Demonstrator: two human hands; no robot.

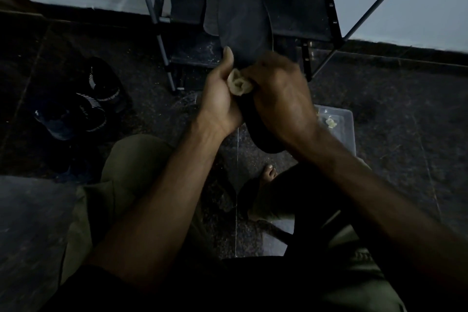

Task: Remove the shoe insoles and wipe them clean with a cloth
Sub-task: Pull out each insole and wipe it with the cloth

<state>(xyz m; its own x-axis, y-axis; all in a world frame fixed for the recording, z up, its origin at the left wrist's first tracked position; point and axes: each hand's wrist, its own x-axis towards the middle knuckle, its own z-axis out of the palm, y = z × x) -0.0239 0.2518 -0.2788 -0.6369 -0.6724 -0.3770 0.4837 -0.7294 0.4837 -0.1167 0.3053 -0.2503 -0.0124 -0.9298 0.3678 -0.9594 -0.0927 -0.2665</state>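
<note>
A dark insole stands upright in the middle of the view, its toe end high and its heel end low near my knees. My left hand grips it from the left, thumb along its edge. My right hand is curled round a bunched pale cloth and presses it against the middle of the insole. A second dark insole leans behind the first, against the shoe rack.
A black shoe rack with metal poles stands against the pale wall ahead. Dark shoes with white stripes lie on the dark floor at the left. A clear plastic box sits right of my hands. A bare foot rests below.
</note>
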